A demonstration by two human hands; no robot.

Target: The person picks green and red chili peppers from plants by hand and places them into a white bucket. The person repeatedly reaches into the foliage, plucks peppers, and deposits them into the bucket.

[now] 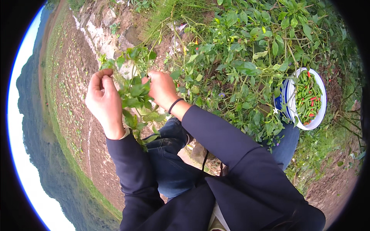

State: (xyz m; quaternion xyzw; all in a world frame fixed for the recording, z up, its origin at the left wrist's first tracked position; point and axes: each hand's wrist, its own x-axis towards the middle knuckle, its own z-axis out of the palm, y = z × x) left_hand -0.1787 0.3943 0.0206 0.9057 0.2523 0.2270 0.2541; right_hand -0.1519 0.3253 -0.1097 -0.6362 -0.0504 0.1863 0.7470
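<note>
My left hand (104,99) is raised at the left side of a leafy chili branch (136,95), thumb and forefinger bent together near its upper leaves; whether something small is between them cannot be told. On the branch's other side, my right hand (162,88), with a dark band at the wrist, has its fingers curled at the stems, its fingertips partly hidden by leaves. Off to the right, a white plastic bucket (323,86) with blue markings, tilted towards me, holds many green chilies (306,101) and several red ones.
Dense chili plants (245,69) with a few red and yellow fruits spread across the upper right. Pale rocks (101,34) lie at the upper left beside a sloping planted field (72,86). My jeans-clad legs (170,161) are below my arms, with stones near my feet.
</note>
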